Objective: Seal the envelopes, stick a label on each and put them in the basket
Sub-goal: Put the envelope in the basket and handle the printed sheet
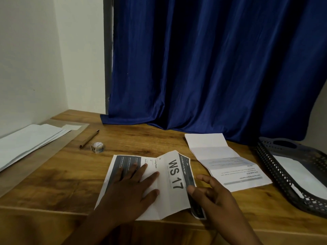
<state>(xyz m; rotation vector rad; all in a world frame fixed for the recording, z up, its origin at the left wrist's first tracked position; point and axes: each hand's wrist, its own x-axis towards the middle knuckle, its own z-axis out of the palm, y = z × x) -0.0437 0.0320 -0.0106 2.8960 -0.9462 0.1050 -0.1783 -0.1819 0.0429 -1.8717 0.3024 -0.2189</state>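
A printed sheet (174, 174) marked "WS 17" lies creased on the wooden table, near the front edge. My left hand (131, 187) presses flat on its left half with straight fingers. My right hand (210, 197) pinches the sheet's right edge between thumb and fingers, and that edge is lifted. White envelopes (30, 144) lie stacked at the far left. A dark perforated basket (283, 177) stands at the right and holds a white envelope (297, 175). A small roll of clear tape (97, 147) sits left of centre.
A second folded printed sheet (224, 161) lies between the "WS 17" sheet and the basket. A brown pen (89, 138) rests beside the tape. A blue curtain (212, 68) hangs down onto the back of the table. A white wall closes the left side.
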